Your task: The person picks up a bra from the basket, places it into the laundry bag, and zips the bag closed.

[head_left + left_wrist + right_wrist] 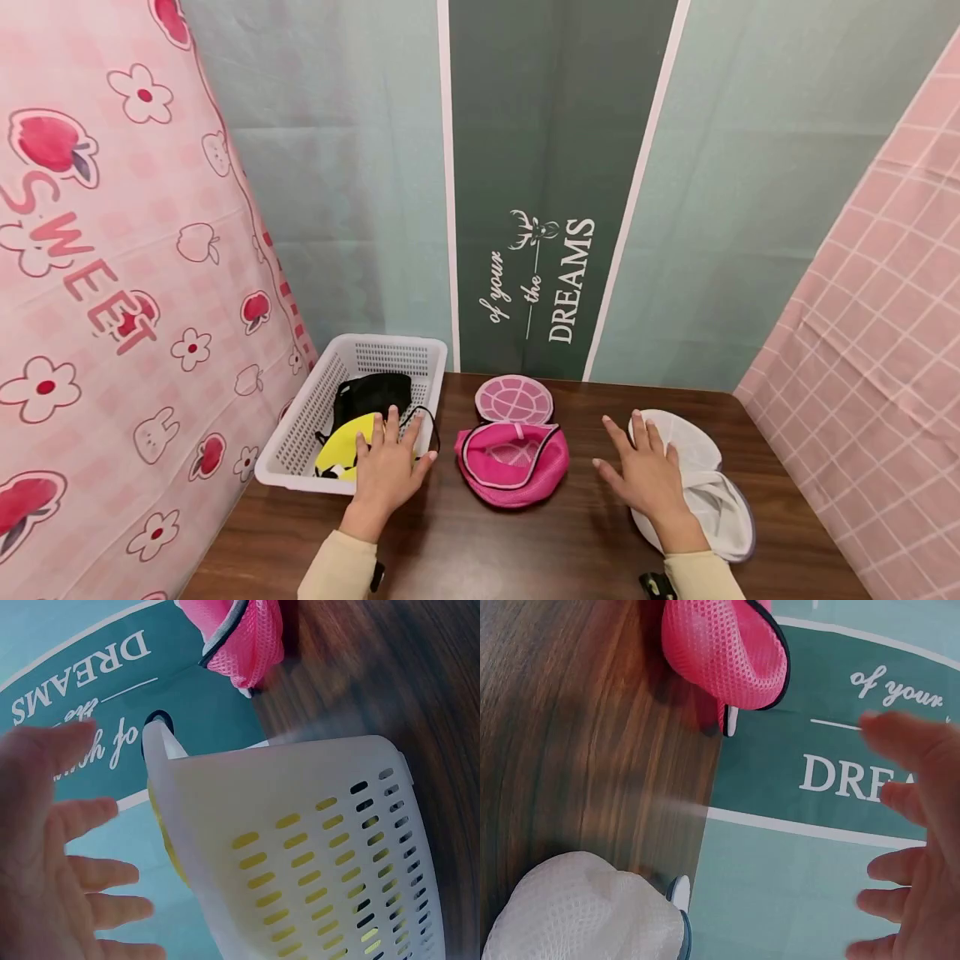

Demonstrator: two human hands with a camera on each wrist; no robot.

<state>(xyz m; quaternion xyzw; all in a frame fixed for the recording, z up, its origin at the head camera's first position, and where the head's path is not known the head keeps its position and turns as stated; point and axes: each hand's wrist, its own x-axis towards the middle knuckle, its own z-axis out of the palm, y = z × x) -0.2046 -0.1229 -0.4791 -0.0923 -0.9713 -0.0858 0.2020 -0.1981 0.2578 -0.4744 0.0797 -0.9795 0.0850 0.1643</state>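
l grip nr bskt, txt "dreams", "sweet"

Two hands, two mesh bags, one basket

We see a dark brown tabletop with wood grain stretching beneath both hands. On it, just beyond and to the left of the left hand, we find a white rectangular basket of perforated plastic. Between the hands we see a bright pink rounded mesh pouch with black trim, its lighter pink oval lid folded back. Below and to the right of the right hand we have a white rounded mesh pouch with greyish edging, opened out.
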